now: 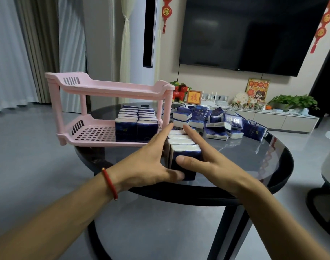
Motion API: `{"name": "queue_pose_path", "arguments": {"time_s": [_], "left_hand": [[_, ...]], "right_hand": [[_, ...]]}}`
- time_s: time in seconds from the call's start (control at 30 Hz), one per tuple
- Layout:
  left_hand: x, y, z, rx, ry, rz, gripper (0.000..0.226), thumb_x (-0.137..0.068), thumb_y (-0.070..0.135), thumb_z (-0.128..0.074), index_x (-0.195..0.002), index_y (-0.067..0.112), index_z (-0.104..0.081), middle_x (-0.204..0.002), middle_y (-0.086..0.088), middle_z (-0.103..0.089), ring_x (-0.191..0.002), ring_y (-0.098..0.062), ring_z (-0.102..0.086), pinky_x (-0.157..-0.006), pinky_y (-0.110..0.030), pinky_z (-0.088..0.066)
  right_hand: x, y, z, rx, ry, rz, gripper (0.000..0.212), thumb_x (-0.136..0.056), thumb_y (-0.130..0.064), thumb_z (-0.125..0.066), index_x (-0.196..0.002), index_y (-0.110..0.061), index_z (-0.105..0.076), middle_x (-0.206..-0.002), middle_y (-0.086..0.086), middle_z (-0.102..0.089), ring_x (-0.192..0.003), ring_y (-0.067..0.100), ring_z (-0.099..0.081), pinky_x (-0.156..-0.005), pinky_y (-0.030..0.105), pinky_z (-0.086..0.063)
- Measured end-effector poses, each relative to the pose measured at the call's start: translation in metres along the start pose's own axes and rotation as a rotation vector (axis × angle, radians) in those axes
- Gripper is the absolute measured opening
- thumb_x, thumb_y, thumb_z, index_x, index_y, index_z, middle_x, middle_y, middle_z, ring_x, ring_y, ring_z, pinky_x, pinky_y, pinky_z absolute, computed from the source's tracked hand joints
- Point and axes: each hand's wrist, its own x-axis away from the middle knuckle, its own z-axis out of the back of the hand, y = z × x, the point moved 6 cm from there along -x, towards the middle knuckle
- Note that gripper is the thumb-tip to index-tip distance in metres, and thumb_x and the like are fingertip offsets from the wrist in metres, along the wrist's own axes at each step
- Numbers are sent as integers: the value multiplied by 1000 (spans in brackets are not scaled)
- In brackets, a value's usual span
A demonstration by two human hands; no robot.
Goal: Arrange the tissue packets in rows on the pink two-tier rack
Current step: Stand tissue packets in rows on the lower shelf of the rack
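A row of tissue packets point(181, 145) is pressed betw. both hands on the dark round counter point(254, 162), just R of the pink rack point(111, 89). L hand point(151, 162) & R hand point(203, 156) are laid flat-fingered along its sides, thumbs on the front packet. Two packet rows point(137, 121) are stood on the lower tier; top tier bare. A loose pile point(220, 121) is heaped behind.
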Motion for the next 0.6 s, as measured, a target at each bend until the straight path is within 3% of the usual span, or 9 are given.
{"name": "queue_pose_path", "arguments": {"time_s": [0.13,0.3,0.4,0.47,0.53,0.6], "left_hand": [[3,2,4,68,46,-2,125,-67,24,-96,-158,53,-15,-158,23,-39,-140,0,-46,-114,-30,-46],[16,7,15,205,26,-22,120,-66,18,-95,-159,45,-23,-147,18,-56,-132,0,-56,-112,-35,-48],[29,6,33,252,75,2,99,-69,5,-92,-150,31,-42,-138,11,-65,-128,-5,-62,-108,-34,-51],[37,3,48,232,114,7,86,-69,-4,-91,-139,28,-52,-131,10,-70,-124,-8,-65,-102,-29,-54],[45,-5,67,233,163,0,86,-63,1,-94,-136,24,-54,-132,7,-70,-124,-11,-65,-102,-31,-53],[53,-18,89,290,202,-2,89,-58,11,-93,-137,17,-53,-135,-1,-69,-126,-18,-65,-103,-38,-52]], "right_hand": [[1,-9,1,-41,57,27,89,-80,-41,-75,-157,-34,-32,-133,-30,-52,-116,-20,-55,-100,13,-47],[-5,-14,2,-81,165,99,85,-73,-38,-89,-148,-33,-47,-123,-12,-66,-117,-4,-62,-93,17,-51],[-14,-21,-10,-109,175,142,88,-66,-47,-90,-143,-40,-49,-126,-5,-67,-119,12,-65,-99,34,-54],[-22,-31,-24,-95,136,152,92,-62,-53,-88,-143,-42,-45,-127,-6,-66,-117,11,-66,-96,32,-55],[-29,-39,-38,-103,67,150,94,-64,-59,-84,-145,-43,-41,-128,-13,-63,-115,5,-66,-92,26,-56],[-33,-47,-39,-91,124,162,74,-73,-66,-74,-138,-42,-47,-121,-16,-64,-109,3,-66,-89,29,-58]]}}
